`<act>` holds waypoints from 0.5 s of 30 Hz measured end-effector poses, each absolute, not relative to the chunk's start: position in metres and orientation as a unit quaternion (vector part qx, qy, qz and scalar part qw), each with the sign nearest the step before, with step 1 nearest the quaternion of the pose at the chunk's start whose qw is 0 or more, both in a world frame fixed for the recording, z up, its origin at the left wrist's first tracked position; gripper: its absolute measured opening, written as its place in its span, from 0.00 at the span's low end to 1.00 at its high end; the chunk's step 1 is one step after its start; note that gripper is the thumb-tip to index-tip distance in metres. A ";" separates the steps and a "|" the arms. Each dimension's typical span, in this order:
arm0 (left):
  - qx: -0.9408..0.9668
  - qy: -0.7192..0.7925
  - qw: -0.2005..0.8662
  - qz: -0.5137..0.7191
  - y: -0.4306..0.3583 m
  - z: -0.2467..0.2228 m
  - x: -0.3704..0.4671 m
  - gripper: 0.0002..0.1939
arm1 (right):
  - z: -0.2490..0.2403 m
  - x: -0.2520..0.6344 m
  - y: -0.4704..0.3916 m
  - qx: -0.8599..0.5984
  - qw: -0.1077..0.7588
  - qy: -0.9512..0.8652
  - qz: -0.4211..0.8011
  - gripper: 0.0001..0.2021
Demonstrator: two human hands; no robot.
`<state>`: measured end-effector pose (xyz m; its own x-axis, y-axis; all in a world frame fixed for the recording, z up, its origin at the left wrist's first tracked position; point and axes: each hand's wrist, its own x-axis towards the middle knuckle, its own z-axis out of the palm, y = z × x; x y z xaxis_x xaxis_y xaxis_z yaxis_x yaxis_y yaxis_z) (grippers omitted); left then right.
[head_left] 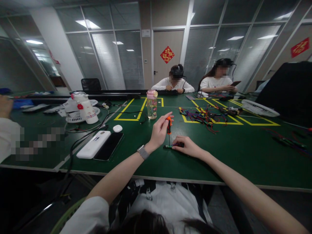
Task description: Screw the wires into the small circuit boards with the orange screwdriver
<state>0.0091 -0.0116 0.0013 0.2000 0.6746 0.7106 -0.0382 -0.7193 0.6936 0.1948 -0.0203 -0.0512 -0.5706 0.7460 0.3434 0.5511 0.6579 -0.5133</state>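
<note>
My left hand [159,130], with a grey-banded watch [142,151] on its wrist, is closed around an orange and black screwdriver [169,129]. The screwdriver stands nearly upright, and its thin shaft points down at a small green circuit board [167,146]. Whether the tip sits in a screw is too small to tell. My right hand [188,147] rests on the green table and grips the board's right end, where dark wires [179,144] bunch under the fingers. Part of the board is hidden by those fingers.
Beyond my hands stands a pink-lidded bottle [152,105]. A tangle of wired boards [204,115] lies to the right. To the left are a white power bank [94,145], a black phone [109,147], cables and a white jug [89,110]. Two people sit opposite; another person's sleeve [8,136] shows at left.
</note>
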 end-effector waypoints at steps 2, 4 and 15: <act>0.714 0.223 0.296 0.594 -0.012 0.002 0.010 0.17 | -0.052 0.195 -0.020 -0.374 0.275 -0.868 0.179 0.10; 0.716 0.231 0.268 0.601 -0.013 0.003 0.010 0.13 | -0.052 0.195 -0.020 -0.374 0.277 -0.866 0.180 0.10; 0.709 0.232 0.263 0.611 -0.009 0.001 0.010 0.14 | -0.052 0.195 -0.020 -0.373 0.277 -0.865 0.190 0.12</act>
<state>0.0097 -0.0087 0.0006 0.1450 0.6503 0.7457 0.0069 -0.7543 0.6565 0.1951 -0.0197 -0.0525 -0.5686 0.7498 0.3383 0.5392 0.6503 -0.5351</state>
